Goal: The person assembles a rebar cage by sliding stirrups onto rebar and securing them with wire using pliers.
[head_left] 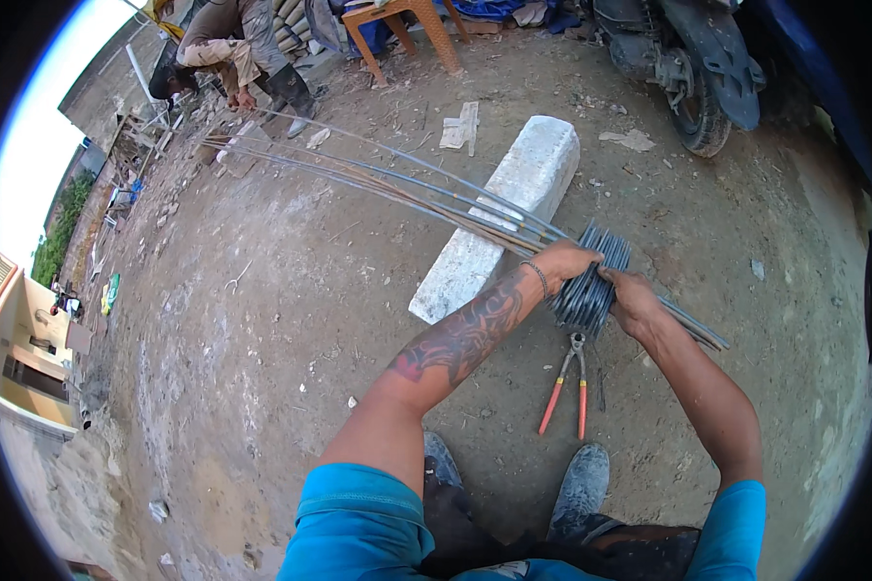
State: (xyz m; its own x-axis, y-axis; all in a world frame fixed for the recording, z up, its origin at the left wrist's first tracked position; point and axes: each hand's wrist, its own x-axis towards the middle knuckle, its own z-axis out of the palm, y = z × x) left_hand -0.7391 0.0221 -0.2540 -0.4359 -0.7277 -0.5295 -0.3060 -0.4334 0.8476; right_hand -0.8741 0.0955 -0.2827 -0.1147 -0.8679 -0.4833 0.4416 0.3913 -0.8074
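My left hand (567, 259) and my right hand (632, 295) both grip a bundle of grey steel stirrup rings (591, 281) threaded over several long steel bars (397, 184). The bars run from the far left across a white concrete block (499, 218) to me. The left hand holds the bundle's left side, the right hand its right side. A pair of pincers with orange handles (567, 382) lies on the ground just below the bundle, touched by neither hand.
Another person (233, 48) crouches at the bars' far end, top left. A wooden stool (402, 29) and a parked motorbike (693, 68) stand at the back. My shoes (581, 484) are on the dirt ground below. Rubble lies along the left.
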